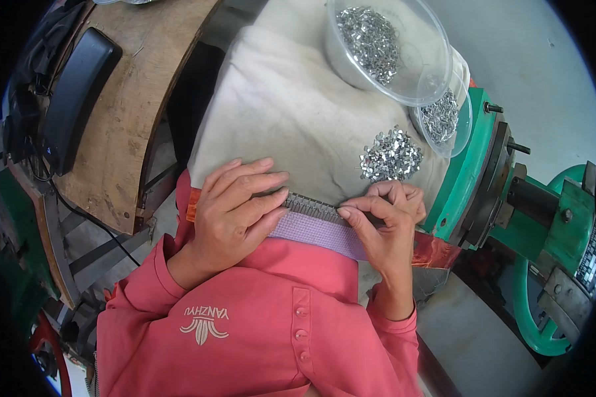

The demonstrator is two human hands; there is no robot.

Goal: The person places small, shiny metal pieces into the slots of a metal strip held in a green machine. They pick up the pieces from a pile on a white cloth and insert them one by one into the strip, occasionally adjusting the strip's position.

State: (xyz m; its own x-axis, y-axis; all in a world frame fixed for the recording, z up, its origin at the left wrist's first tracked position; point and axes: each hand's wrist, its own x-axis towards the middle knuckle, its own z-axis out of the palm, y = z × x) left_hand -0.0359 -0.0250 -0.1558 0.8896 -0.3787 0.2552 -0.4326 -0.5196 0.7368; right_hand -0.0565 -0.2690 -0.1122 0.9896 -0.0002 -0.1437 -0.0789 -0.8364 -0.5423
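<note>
A narrow grey metal strip (314, 208) with a row of closely spaced slots or teeth lies across the work surface in front of me. Along its near side runs a lilac woven mat (318, 233). My left hand (235, 212) rests over the strip's left end, fingers stretched out and hiding that part. At the right end, my right hand (385, 215) is closed, with thumb and forefinger pinched against the strip; whatever small piece they hold is hidden. Just beyond it lies a loose pile of small shiny metal pieces (392, 156).
A large clear plastic tub (440, 49) and a smaller clear tub (467, 126), both holding metal pieces, stand on the pale cloth (278, 86). Green machinery (467, 162) with a handwheel is at right. At left, a wooden table (129, 92) carries a long black device (79, 99).
</note>
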